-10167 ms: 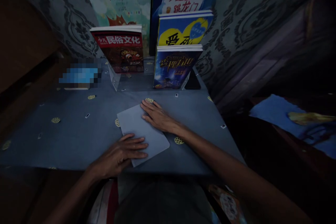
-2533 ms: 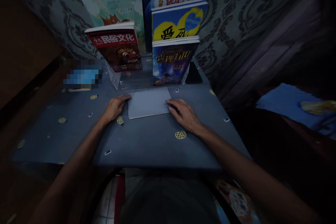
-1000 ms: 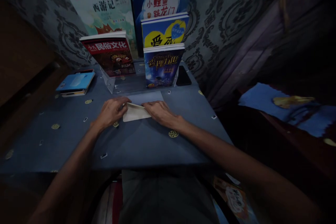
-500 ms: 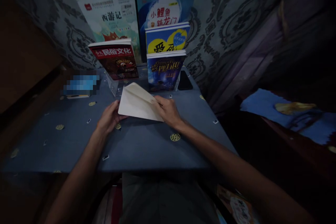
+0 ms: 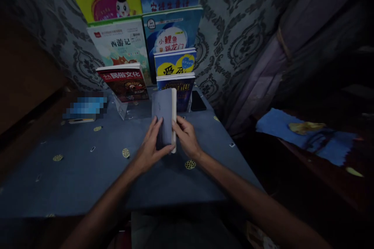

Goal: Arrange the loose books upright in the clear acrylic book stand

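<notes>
A small book (image 5: 163, 113) with a plain blue-grey cover stands tilted between my hands, its pale page edges facing right. My left hand (image 5: 150, 146) lies across the cover with its fingers on the front and its thumb along the bottom edge. At the right edge, my right hand (image 5: 187, 137) grips the book, its thumb on the page side and part of its fingers hidden. Just behind stands a dark blue book (image 5: 183, 95), partly covered by the one I hold.
A red-topped book (image 5: 125, 81) leans on a clear stand (image 5: 122, 109) to the left. Taller books, such as a pale green one (image 5: 119, 44), rise behind. A black phone (image 5: 198, 101) lies at right, a blurred blue item (image 5: 86, 108) at left, on the patterned tablecloth (image 5: 87, 179).
The book has turned from lying tilted with a white face showing to upright with its blue-grey cover showing. My left hand has moved right onto the cover. The view has shifted upward.
</notes>
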